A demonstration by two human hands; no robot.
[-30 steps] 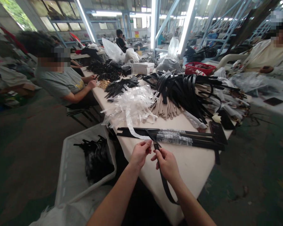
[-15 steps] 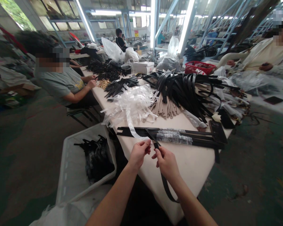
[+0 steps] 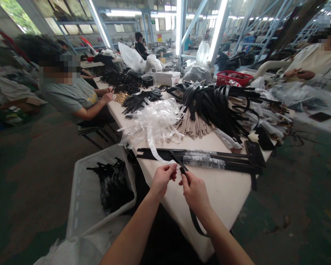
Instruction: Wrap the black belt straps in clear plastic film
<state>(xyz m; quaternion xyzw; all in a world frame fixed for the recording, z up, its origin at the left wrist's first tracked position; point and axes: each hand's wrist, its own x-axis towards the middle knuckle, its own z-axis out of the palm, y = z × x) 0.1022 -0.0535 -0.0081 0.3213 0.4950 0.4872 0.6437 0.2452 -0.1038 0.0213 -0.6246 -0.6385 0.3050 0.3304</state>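
On desk (image 3: 223, 195): strips (image 3: 239, 168), crosswise; ribbon heap (image 3: 160, 119) behind; strap bundle (image 3: 206, 106) right of heap. Behind bundle: basket (image 3: 223, 79). Left of desk: bin (image 3: 81, 198).

- Here we are, up at head height, facing forward and down across the table (image 3: 226, 191)!
- Close to us, lower centre: left hand (image 3: 161, 180) and right hand (image 3: 195, 188)!
- Far from us, upper left: a window (image 3: 18, 16).

Held black strap (image 3: 195, 222): smooth, like leather, a little dull
Long white strip (image 3: 152, 144): thin and shiny, like plastic
White bin (image 3: 82, 195): hard plastic, smooth
Bench (image 3: 223, 191): pale top, flat and not shiny
Clear wrap (image 3: 204, 160): crinkly, shiny plastic
Red basket (image 3: 233, 79): plastic with holes
Gold bits (image 3: 121, 97): shiny, like metal
White box (image 3: 167, 79): looks like card, smooth
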